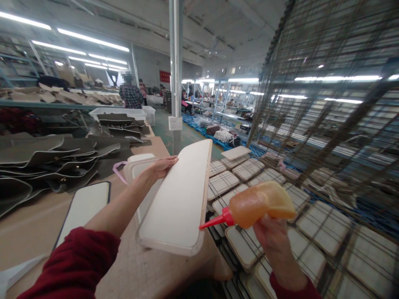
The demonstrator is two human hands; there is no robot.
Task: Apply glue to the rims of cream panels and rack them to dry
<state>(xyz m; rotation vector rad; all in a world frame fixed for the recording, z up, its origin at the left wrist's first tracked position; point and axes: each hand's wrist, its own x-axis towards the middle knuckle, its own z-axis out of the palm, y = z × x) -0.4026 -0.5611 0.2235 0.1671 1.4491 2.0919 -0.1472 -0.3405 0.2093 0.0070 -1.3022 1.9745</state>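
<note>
Near the middle, my left hand [163, 165] grips the upper left edge of a white rounded panel [179, 199], which is tilted above the brown table [134, 270]. My right hand [272, 232] is wrapped round a squeeze bottle [262, 203] of amber liquid. The bottle's red nozzle [215, 221] points left, and its tip is at the panel's lower right edge. Behind my left forearm, more pale panels [140, 158] lie on the table, partly hidden. Another white panel with a dark edge [85, 207] lies to the left.
Wire racks [237, 245] holding many pale panels stand at the right, with a raised mesh rack [311, 104] above them. Dark green pieces [46, 153] are piled at the left. A post [176, 83] rises ahead. A person in a checked top [130, 94] stands farther back.
</note>
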